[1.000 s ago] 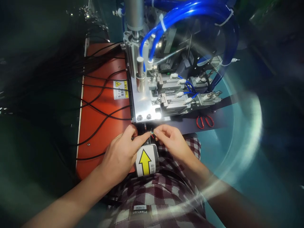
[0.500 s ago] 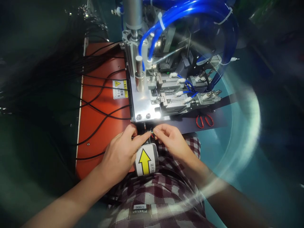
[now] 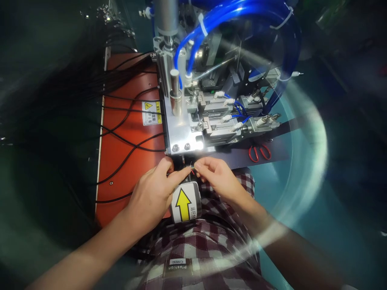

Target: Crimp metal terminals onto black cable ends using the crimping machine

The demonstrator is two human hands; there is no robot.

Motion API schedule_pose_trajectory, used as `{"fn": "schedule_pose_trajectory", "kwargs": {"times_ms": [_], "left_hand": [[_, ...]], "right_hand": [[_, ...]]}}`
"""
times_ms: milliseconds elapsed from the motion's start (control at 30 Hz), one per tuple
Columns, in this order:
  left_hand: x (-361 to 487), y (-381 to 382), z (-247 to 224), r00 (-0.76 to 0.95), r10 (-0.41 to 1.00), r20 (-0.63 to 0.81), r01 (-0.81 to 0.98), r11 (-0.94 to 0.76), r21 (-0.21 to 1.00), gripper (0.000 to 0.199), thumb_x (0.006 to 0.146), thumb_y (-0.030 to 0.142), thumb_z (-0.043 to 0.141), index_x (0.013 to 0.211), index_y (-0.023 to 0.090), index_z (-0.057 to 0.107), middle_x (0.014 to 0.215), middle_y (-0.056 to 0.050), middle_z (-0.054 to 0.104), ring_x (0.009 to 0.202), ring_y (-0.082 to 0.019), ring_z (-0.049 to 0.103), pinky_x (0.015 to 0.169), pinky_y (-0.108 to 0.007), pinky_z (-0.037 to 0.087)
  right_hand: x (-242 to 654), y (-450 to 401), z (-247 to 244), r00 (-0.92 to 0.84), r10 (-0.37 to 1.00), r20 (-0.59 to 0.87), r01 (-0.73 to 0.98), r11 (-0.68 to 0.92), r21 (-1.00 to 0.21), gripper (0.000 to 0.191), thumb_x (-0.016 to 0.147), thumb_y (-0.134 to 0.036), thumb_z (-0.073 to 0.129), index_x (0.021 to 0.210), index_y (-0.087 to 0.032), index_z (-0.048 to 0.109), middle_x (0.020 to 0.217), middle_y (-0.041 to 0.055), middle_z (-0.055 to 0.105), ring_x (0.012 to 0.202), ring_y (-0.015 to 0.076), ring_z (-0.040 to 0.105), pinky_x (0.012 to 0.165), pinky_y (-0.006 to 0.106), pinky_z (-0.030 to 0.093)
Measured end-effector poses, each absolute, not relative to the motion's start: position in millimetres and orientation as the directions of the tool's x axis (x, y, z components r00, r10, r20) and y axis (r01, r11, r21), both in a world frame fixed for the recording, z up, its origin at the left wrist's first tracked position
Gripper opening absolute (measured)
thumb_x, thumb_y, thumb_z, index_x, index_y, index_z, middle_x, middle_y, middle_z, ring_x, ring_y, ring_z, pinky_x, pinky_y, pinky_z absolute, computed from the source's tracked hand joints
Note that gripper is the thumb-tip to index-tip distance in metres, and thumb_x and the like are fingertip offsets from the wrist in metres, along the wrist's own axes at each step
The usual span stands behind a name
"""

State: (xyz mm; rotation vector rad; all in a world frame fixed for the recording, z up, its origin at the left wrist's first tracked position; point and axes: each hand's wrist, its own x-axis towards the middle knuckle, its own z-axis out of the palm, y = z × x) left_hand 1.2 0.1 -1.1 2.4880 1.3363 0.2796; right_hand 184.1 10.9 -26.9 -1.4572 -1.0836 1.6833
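Thin coloured wires point(image 3: 192, 169), with red and green strands showing, lie between my two hands just in front of the machine's metal plate. My right hand point(image 3: 218, 177) pinches them between thumb and fingertips. From the other side, the thumb of my left hand point(image 3: 153, 194) presses at the same wires, its other fingers curled and partly hidden underneath. Just below the wires is a rounded cover point(image 3: 193, 201) bearing a yellow arrow, and my left hand rests close beside it.
An orange machine top point(image 3: 133, 157) with black cables point(image 3: 121, 161) crossing it lies to the left. Ahead stand a metal fixture point(image 3: 181, 129) and pneumatic cylinders point(image 3: 222, 129) with blue hoses point(image 3: 242, 12). Red-handled scissors point(image 3: 260, 153) lie on a dark plate at right.
The whole view has shifted slightly, so everything sits a little further left and up. Both hands keep the same grip at the wires.
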Motion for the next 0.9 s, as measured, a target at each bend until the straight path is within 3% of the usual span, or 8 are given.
{"fn": "schedule_pose_trajectory", "kwargs": {"times_ms": [700, 900], "left_hand": [[2.0, 1.4, -0.4, 0.553, 0.831, 0.060, 0.778, -0.540, 0.320, 0.039, 0.089, 0.013, 0.037, 0.118, 0.022, 0.062, 0.083, -0.007, 0.049, 0.069, -0.018, 0.055, 0.055, -0.028, 0.047], [2.4, 1.4, 0.6, 0.546, 0.836, 0.047, 0.782, -0.529, 0.328, 0.038, 0.089, 0.016, 0.038, 0.118, 0.022, 0.062, 0.084, -0.007, 0.049, 0.070, -0.019, 0.056, 0.057, -0.030, 0.048]], "right_hand": [[179.9, 1.3, -32.8, -0.107, 0.977, -0.187, 0.166, -0.168, -0.972, 0.017, 0.087, -0.028, 0.051, 0.073, -0.018, 0.051, 0.068, -0.0006, 0.050, 0.063, 0.0138, 0.047, 0.061, 0.027, 0.039], [180.3, 2.0, -33.0, -0.109, 0.976, -0.189, 0.169, -0.169, -0.971, 0.017, 0.087, -0.028, 0.051, 0.073, -0.018, 0.051, 0.068, -0.0006, 0.051, 0.063, 0.0138, 0.047, 0.060, 0.027, 0.039]]}}
